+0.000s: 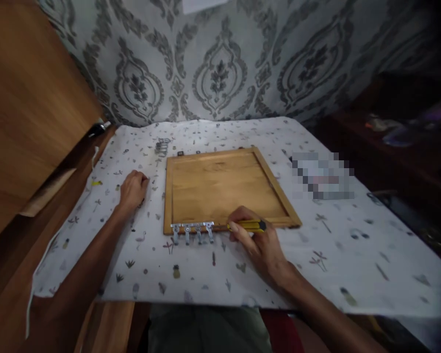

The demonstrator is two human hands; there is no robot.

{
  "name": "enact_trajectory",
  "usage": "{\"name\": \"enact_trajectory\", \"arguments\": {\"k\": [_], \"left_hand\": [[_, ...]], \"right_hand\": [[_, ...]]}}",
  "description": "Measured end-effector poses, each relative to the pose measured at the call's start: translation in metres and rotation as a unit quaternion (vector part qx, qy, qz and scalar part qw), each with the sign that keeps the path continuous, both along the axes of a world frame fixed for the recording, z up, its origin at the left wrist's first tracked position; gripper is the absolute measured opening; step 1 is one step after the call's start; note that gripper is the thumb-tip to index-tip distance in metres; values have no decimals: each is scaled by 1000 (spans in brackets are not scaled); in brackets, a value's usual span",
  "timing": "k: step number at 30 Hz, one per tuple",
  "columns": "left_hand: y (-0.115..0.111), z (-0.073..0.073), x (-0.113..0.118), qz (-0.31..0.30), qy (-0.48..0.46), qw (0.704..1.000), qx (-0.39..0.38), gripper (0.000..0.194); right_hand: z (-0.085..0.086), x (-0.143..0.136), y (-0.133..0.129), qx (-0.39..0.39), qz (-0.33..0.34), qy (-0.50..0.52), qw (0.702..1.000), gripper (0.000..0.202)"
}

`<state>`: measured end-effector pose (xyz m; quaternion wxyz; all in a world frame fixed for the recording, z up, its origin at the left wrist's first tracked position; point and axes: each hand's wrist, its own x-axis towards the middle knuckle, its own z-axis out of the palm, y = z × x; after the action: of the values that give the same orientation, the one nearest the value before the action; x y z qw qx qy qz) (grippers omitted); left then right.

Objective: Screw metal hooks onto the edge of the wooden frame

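A framed wooden panel (pixel 220 189) lies flat on the patterned white cloth. Several metal brackets (pixel 198 231) stand in a row along its near edge, toward the left. My right hand (pixel 255 240) is closed round a yellow and black screwdriver (pixel 247 225), at the panel's near edge, right of the brackets; the tool's tip is too small to make out. To the left of the panel, my left hand (pixel 133 189) rests on the cloth with curled fingers, and whatever they may hold is hidden.
Behind the panel's left corner lie several metal pieces (pixel 162 146). A blurred-out flat object (pixel 323 179) sits on the right of the table. A wooden cabinet (pixel 33 108) stands at the left, beside a white cable (pixel 46 262). Patterned fabric (pixel 220 63) hangs behind.
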<state>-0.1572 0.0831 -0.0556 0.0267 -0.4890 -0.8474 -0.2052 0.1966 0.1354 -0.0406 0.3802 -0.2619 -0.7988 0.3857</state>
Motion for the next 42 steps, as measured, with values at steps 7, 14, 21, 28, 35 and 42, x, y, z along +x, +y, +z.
{"name": "enact_trajectory", "arguments": {"k": [7, 14, 21, 28, 35, 42], "left_hand": [[2, 25, 22, -65, -56, 996, -9, 15], [6, 52, 104, -358, -188, 906, -121, 21], [21, 47, 121, -440, -172, 857, -206, 23], [26, 47, 124, -457, -139, 847, -233, 23], [30, 50, 131, -466, -89, 843, -253, 25], [31, 52, 135, -465, -57, 843, -266, 24]], "right_hand": [[0, 0, -2, -47, 10, 10, 999, 29], [1, 0, -1, -55, 16, 14, 998, 28], [2, -1, -1, -64, 18, 31, 997, 30], [3, 0, -1, -64, 18, 40, 997, 32], [1, 1, 0, -66, 24, 43, 997, 31], [1, 2, -1, -69, 28, 35, 997, 29]]}}
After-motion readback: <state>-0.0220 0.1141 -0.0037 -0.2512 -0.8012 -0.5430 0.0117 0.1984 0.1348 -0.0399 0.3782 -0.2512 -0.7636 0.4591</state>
